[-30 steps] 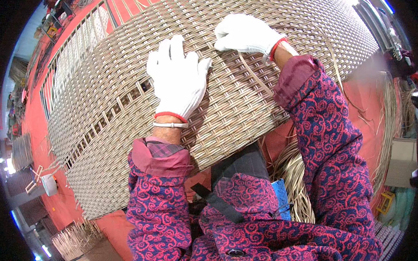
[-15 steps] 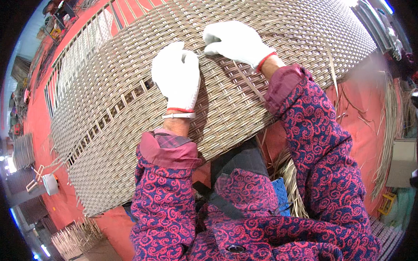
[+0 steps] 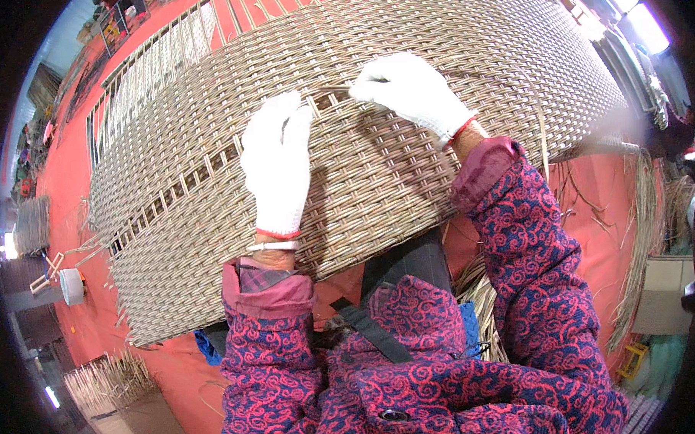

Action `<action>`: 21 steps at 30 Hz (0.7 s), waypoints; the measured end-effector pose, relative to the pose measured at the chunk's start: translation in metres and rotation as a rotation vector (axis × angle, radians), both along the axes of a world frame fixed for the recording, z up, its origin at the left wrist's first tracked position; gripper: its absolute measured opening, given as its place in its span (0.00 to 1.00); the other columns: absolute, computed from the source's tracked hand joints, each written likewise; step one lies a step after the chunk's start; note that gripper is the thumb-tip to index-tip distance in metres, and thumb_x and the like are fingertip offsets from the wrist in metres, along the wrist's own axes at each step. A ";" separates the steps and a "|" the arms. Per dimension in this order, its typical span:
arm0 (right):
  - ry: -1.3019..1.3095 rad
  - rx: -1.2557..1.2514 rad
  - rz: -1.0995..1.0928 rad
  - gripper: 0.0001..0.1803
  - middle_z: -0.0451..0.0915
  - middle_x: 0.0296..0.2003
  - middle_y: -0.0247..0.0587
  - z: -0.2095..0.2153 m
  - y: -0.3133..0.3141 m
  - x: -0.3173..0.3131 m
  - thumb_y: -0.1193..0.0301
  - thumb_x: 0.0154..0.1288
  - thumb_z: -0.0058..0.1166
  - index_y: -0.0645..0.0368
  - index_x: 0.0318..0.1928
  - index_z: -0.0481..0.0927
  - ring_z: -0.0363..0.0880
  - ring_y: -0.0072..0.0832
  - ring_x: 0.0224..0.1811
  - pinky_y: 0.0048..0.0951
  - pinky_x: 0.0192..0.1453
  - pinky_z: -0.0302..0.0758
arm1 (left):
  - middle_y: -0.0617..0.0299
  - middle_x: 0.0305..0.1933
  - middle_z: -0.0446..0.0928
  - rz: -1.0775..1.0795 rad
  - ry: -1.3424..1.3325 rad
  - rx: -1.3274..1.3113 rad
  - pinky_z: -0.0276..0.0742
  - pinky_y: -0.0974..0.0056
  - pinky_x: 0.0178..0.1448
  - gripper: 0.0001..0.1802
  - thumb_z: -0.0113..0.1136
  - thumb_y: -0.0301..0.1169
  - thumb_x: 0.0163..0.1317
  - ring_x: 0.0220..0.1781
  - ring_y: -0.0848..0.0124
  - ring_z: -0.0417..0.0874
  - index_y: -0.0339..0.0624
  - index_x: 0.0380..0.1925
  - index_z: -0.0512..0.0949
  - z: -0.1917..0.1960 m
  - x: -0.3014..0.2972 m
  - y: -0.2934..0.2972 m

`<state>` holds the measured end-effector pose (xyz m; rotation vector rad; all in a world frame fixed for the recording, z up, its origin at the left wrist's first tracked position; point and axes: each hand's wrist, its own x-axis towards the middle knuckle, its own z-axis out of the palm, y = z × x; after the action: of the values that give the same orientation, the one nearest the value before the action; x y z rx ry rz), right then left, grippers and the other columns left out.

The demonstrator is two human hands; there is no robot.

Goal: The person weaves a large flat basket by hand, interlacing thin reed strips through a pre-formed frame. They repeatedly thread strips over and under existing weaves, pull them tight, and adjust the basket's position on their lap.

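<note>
A large panel of woven brown-grey wicker [image 3: 380, 168] lies in front of me, with an unfilled slot [image 3: 184, 184] of bare crosswise strands running slantwise across it. Both my hands wear white knitted gloves. My right hand [image 3: 414, 95] is closed in a pinch on a wicker strand [image 3: 334, 89] at the upper end of the slot. That strand runs left to the fingertips of my left hand [image 3: 277, 161], which are drawn together over the slot; just what they grip is partly hidden. A long loose strand [image 3: 541, 120] curves across the panel's right side.
Red flooring [image 3: 591, 248] surrounds the panel. Bundles of loose strands hang or lie at the right [image 3: 639, 235] and lower left [image 3: 108, 381]. A white roll [image 3: 72, 286] sits at the left. Bare frame bars [image 3: 240, 10] stick out at the panel's far edge.
My hands have moved apart; the left went down and left, the right slightly right and down. A stretch of slot and strand now shows between them.
</note>
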<state>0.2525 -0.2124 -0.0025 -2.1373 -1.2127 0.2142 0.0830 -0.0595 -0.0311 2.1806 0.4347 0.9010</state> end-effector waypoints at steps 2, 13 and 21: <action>-0.187 -0.070 -0.050 0.17 0.87 0.33 0.42 -0.003 -0.002 0.003 0.53 0.62 0.56 0.50 0.36 0.89 0.86 0.42 0.38 0.42 0.46 0.81 | 0.51 0.55 0.84 0.027 0.039 0.308 0.74 0.55 0.68 0.14 0.62 0.37 0.70 0.60 0.57 0.83 0.41 0.49 0.86 -0.008 0.010 0.003; -0.159 -0.181 0.237 0.16 0.79 0.24 0.44 -0.014 0.019 0.026 0.57 0.64 0.57 0.58 0.31 0.82 0.78 0.38 0.26 0.42 0.34 0.75 | 0.55 0.61 0.78 -0.010 0.208 0.825 0.72 0.48 0.60 0.11 0.64 0.42 0.64 0.60 0.54 0.77 0.49 0.36 0.87 -0.023 0.038 0.008; -0.259 -0.194 0.123 0.16 0.84 0.36 0.47 -0.028 0.024 0.015 0.55 0.65 0.58 0.54 0.39 0.85 0.83 0.48 0.44 0.47 0.49 0.77 | 0.55 0.52 0.85 0.038 0.082 0.479 0.73 0.53 0.63 0.08 0.71 0.37 0.53 0.56 0.56 0.82 0.45 0.27 0.87 -0.039 0.048 0.014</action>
<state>0.2679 -0.1887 -0.0302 -2.3125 -1.5290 0.1140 0.1311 -0.0455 -0.0699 2.6584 0.3224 1.0181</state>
